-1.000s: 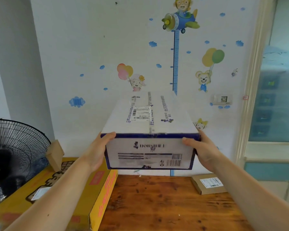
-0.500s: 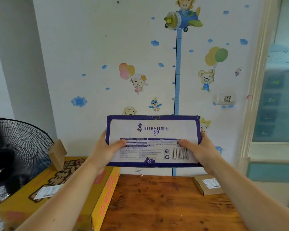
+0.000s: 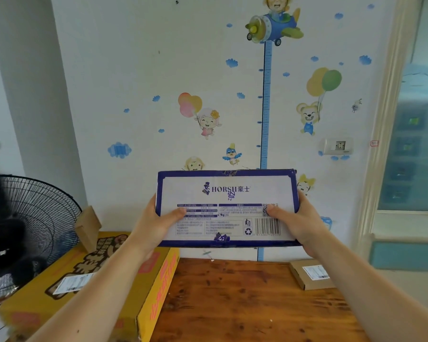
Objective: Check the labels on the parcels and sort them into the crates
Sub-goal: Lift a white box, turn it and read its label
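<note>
**HORSH box held aloft**

The left hand and right hand grip the HORSH box by its ends, fingers curled round it, above the tabletop. A yellow carton lies to the left and a small brown parcel to the right.

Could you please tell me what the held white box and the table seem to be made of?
White box: likely printed cardboard, matte; its blue edges look creased and scuffed.
Table: apparently wood with a slight sheen; reddish-brown grain and dark knots show.
</note>
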`<state>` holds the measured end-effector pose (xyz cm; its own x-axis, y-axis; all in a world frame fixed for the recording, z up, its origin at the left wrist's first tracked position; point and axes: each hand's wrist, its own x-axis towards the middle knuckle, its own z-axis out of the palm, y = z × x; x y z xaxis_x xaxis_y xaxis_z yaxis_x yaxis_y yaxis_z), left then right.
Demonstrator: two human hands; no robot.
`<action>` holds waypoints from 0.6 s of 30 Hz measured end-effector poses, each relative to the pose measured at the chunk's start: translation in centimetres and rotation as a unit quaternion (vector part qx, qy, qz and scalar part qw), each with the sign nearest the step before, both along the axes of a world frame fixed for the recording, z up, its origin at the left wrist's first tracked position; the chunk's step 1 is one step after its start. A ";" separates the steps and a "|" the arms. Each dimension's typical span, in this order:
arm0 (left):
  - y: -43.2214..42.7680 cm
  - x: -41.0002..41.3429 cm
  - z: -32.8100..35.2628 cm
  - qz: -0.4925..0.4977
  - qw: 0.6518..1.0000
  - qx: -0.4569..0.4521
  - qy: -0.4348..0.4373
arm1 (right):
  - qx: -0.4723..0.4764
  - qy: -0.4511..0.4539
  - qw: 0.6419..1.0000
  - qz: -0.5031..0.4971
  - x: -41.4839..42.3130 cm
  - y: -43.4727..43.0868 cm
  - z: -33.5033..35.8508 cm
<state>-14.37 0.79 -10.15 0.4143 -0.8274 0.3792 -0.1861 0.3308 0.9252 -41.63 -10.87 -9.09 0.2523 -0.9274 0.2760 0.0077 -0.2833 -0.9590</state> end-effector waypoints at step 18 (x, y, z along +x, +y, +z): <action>-0.2 0.3 -0.1 -0.021 0.999 0.001 -0.038 | -0.008 0.006 1.000 0.000 -0.3 -0.1 -0.2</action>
